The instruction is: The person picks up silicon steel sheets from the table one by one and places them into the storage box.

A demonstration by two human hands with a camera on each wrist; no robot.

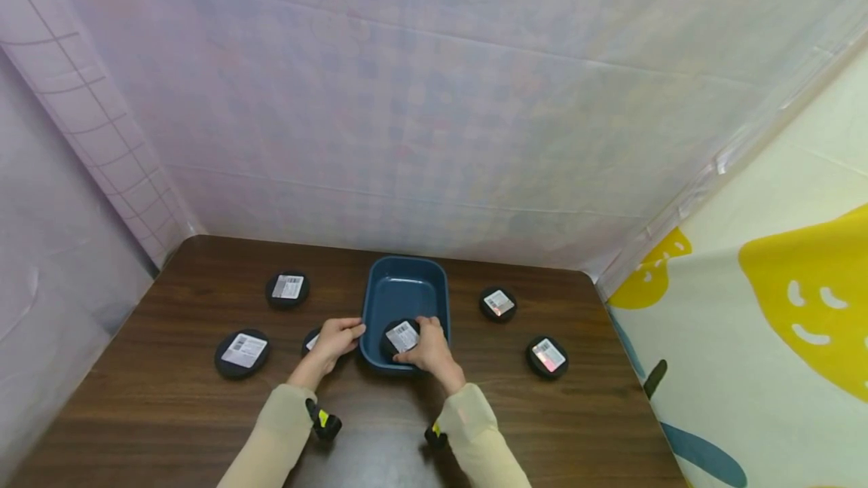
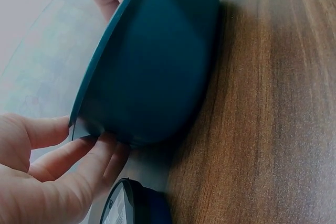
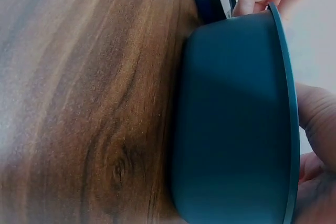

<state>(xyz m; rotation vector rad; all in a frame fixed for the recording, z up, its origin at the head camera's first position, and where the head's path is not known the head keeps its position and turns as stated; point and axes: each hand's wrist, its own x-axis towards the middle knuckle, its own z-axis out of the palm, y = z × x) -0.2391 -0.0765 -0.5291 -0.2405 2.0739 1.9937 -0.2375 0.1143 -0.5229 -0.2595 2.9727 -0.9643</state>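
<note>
While left hand [image 1: 335, 338] pinches blue rectangular plastic tray [image 1: 405, 295] at nine o'clock, right hand [image 1: 430, 349] grips black round disc [image 1: 401, 337], seemingly placing; next needs release.

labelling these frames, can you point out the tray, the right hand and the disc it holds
Tray [image 1: 405, 296]: head view, on its bare inner floor
Right hand [image 1: 431, 349]: head view, on the back of the hand
Held disc [image 1: 401, 336]: head view, on its labelled face
</note>
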